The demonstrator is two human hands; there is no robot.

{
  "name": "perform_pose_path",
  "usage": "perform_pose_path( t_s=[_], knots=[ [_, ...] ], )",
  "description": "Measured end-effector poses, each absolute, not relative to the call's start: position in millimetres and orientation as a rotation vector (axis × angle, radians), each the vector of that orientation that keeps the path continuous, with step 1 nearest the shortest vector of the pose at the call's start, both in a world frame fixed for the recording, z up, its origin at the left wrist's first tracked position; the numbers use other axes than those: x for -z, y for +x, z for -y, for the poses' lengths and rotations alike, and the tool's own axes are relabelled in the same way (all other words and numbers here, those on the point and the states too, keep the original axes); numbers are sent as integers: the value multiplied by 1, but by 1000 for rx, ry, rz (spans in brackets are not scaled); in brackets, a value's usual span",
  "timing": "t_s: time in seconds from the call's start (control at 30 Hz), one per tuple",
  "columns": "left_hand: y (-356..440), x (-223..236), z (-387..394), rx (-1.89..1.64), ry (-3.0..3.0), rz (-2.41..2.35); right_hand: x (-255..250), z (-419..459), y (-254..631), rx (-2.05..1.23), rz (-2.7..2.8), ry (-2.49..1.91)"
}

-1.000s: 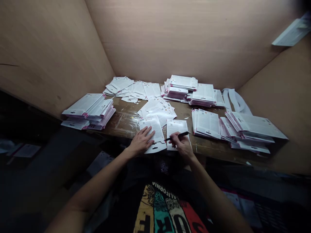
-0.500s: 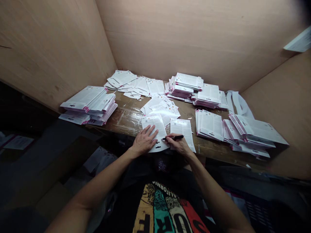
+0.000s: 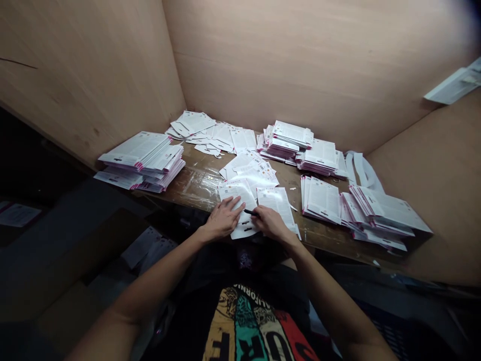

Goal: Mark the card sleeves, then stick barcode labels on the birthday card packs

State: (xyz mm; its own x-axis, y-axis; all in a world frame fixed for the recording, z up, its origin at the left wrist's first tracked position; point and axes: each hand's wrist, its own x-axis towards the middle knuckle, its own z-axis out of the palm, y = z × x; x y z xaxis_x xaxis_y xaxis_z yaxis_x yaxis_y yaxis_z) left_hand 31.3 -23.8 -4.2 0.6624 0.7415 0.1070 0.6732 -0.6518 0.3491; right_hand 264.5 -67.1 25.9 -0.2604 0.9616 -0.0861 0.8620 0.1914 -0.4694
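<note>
My left hand (image 3: 222,218) lies flat with fingers spread on a white printed card (image 3: 240,200) at the front edge of the wooden table (image 3: 195,183). My right hand (image 3: 271,223) is closed round a black pen (image 3: 251,212) whose tip rests on that same card. A second white card (image 3: 278,203) lies just right of it, partly under my right hand. Several loose cards (image 3: 251,171) are fanned out just behind the two.
Stacks of white cards with pink edges stand at the left (image 3: 143,160), at the back (image 3: 296,143) and at the right (image 3: 376,213). Loose cards (image 3: 203,128) lie at the back left. Plywood walls (image 3: 300,60) close the table on three sides. White strips (image 3: 363,168) hang at the back right.
My right hand has swung the pen leftward from over the right card onto the left card. My left hand has stayed flat on the left card. The view shifted slightly.
</note>
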Motion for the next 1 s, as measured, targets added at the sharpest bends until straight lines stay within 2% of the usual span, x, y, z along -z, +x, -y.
perform_pose_path(
  t_s=[0.17,0.3,0.37,0.47,0.5,0.53,0.7,0.83,1.0],
  knots=[
    [29,8,22,-369,2576,-1093,-24,67,248,-402,2465,-1919],
    [27,12,19,-362,2555,-1101,-34,74,245,-354,2616,-1899],
    [26,12,15,-369,2519,-1111,-44,86,249,-544,2671,-1734],
    [23,10,15,-365,2497,-1047,-59,106,261,-1099,2700,-1265],
    [22,8,17,-349,2523,-1000,-62,110,264,-1172,2664,-1188],
    [22,7,21,-329,2562,-962,-63,112,267,-1136,2624,-1202],
    [21,2,36,-243,2708,-938,-47,96,273,-428,2619,-1546],
    [14,2,25,-253,2655,-872,-36,79,274,-426,2642,-1494],
    [12,8,20,-375,2633,-928,-26,67,263,-358,2417,-1807]
  ],
)
